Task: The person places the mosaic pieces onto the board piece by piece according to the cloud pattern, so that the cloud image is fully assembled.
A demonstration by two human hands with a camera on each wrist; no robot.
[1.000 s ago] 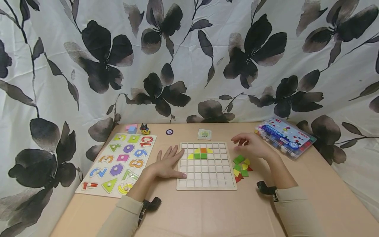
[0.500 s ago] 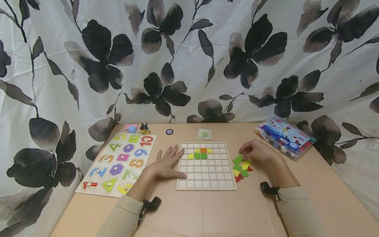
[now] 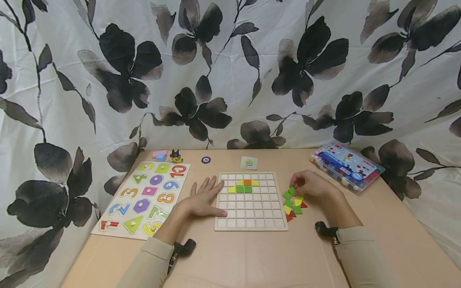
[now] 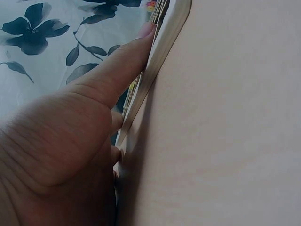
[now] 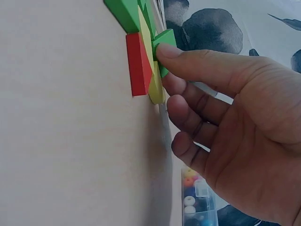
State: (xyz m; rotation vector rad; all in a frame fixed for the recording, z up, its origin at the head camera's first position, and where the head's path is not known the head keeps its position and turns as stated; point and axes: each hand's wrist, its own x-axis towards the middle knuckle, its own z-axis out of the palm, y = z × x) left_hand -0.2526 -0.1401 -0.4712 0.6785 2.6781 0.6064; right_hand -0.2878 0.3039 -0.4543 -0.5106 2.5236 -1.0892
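Now your right hand (image 3: 317, 185) pinches a green block (image 5: 164, 37), likely light, stiff, best held by its edges; your left hand (image 3: 197, 202) rests spread on the board (image 3: 249, 213).

The left hand (image 4: 66, 132) rests its straight thumb on the rim of a pale board (image 4: 162, 54); two more fingers (mostly hidden) poke out lower along the edge. Tabletop (image 4: 225, 117) spreads rightward; flowered cloth (image 4: 28, 77) shows upper left.

The card (image 3: 249, 163) at 12 o'clock from the grid board (image 3: 251, 222) is too small to read; the right hand (image 5: 240, 132) partly hides a green block (image 5: 165, 36).
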